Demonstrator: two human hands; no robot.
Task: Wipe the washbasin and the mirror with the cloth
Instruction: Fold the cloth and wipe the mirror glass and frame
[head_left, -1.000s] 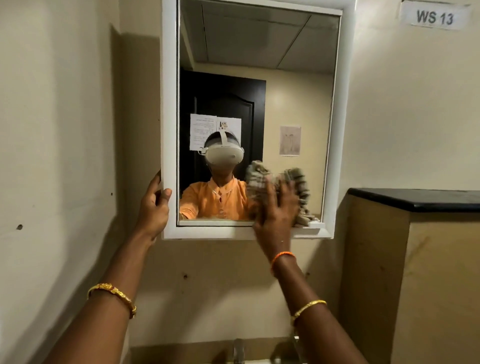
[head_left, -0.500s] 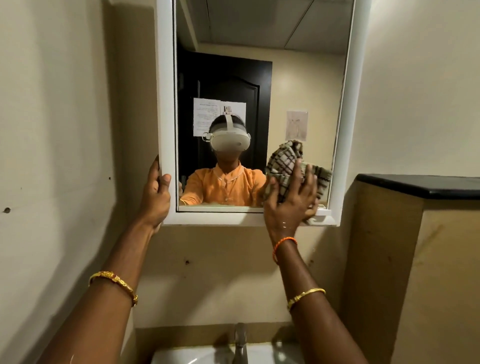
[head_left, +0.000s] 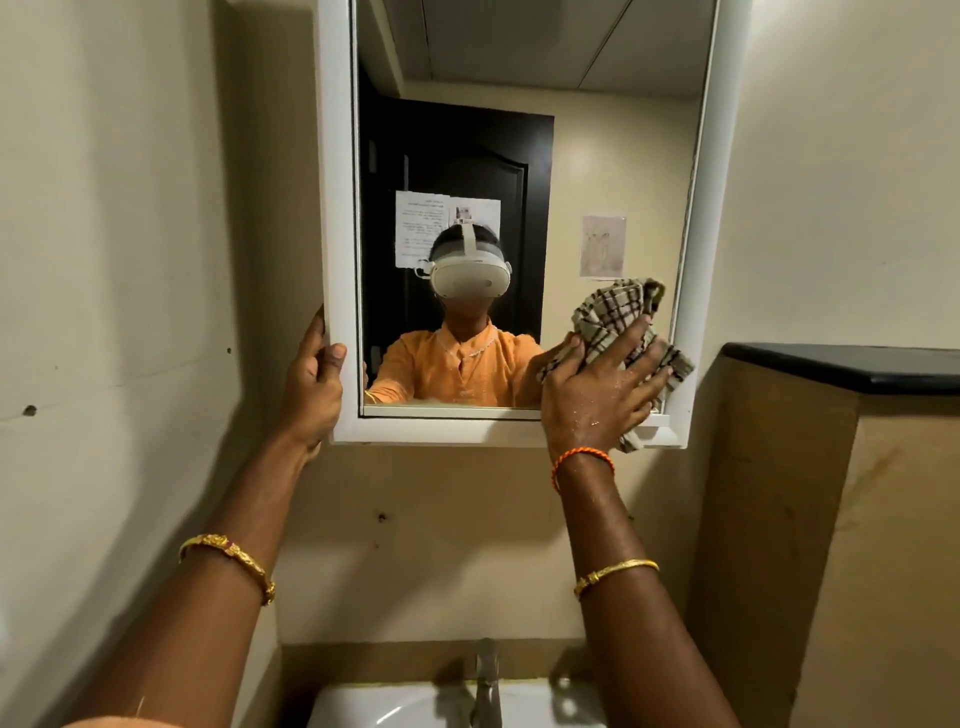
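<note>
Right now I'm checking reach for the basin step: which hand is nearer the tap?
Neither clearly. The left hand grips the mirror frame's lower left corner; the right hand presses the cloth at its lower right. Both are high above the tap.

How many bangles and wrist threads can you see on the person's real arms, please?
3: a gold bangle on the left forearm, another gold bangle on the right forearm, and an orange thread at the right wrist. The mirror reflects one more.
</note>
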